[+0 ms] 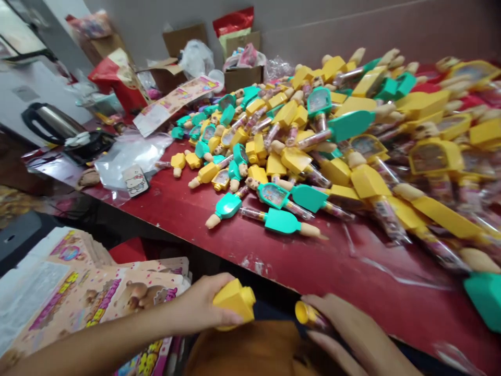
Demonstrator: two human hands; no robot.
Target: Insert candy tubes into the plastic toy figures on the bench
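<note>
The left hand (pixel 203 305) is closed firmly around a chunky yellow plastic toy body (pixel 234 302), its fingers kept clear of the stubby end. The right hand (pixel 346 328) curls over a clear plastic tube with a yellow cap (pixel 307 317), the two held close together. Beyond, a heap of yellow and teal toy figures (pixel 297 141) lies on the red tabletop (pixel 274 256), with printed cardboard sheets (pixel 97 300) stacked at left.
</note>
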